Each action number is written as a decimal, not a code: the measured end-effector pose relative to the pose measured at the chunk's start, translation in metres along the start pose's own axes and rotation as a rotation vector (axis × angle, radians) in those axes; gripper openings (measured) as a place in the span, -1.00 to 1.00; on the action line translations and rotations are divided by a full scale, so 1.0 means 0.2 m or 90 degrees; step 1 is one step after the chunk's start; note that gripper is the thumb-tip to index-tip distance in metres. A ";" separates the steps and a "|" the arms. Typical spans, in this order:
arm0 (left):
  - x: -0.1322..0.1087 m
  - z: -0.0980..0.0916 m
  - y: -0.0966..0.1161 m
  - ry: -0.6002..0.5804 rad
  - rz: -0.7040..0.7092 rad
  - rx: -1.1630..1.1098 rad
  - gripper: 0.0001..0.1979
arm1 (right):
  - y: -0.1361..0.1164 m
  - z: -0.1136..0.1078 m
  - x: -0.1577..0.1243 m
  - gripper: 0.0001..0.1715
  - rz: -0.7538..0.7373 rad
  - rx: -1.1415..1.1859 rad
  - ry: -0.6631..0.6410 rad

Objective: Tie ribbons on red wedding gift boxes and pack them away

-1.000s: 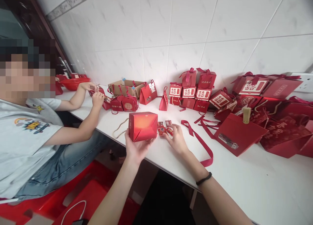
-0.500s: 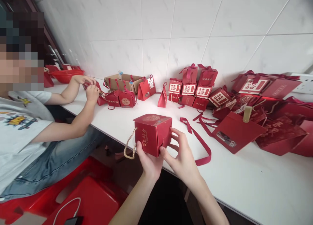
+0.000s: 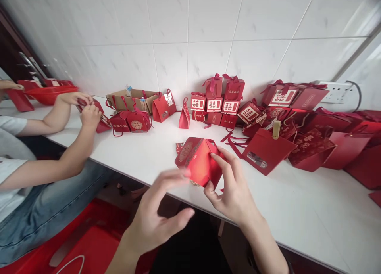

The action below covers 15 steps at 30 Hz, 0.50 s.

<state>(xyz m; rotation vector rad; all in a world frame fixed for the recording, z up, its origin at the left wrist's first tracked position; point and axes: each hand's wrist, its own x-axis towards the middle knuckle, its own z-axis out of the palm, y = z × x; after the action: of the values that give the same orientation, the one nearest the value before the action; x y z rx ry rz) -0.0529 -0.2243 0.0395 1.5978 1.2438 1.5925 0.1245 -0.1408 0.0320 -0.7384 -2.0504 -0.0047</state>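
In the head view, my right hand (image 3: 233, 192) grasps a red candy gift box (image 3: 200, 163), thumb and fingers pinching its right side. The box is tilted over the white table (image 3: 297, 214) near the front edge, its plain folded panel facing me. My left hand (image 3: 157, 210) is released, thumb and blurred fingers spread; its fingertips are close by the box's left side, and I cannot tell whether they touch. A small wrapped packet (image 3: 179, 146) shows just behind the box. Dark red ribbon (image 3: 233, 144) lies beyond my right hand, near a clasp-topped red box (image 3: 264, 153). Finished ribbon-tied boxes (image 3: 214, 104) are stacked against the tiled wall (image 3: 169, 20).
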 end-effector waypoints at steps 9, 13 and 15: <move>0.16 0.10 -0.02 -0.046 0.044 0.104 -0.22 | 0.00 -0.01 -0.04 -0.28 -0.113 -0.063 -0.001; 0.13 0.09 -0.04 -0.061 0.045 0.193 -0.22 | 0.00 0.00 -0.05 -0.29 -0.163 -0.091 0.039; 0.12 0.09 -0.05 -0.069 0.039 0.225 -0.23 | 0.00 0.01 -0.06 -0.30 -0.177 -0.094 0.061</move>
<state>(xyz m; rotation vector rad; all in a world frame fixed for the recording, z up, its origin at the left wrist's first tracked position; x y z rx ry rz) -0.0414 -0.1955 0.0397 1.9261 1.4905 1.3539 0.1276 -0.1468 0.0220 -0.5252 -2.0605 -0.3473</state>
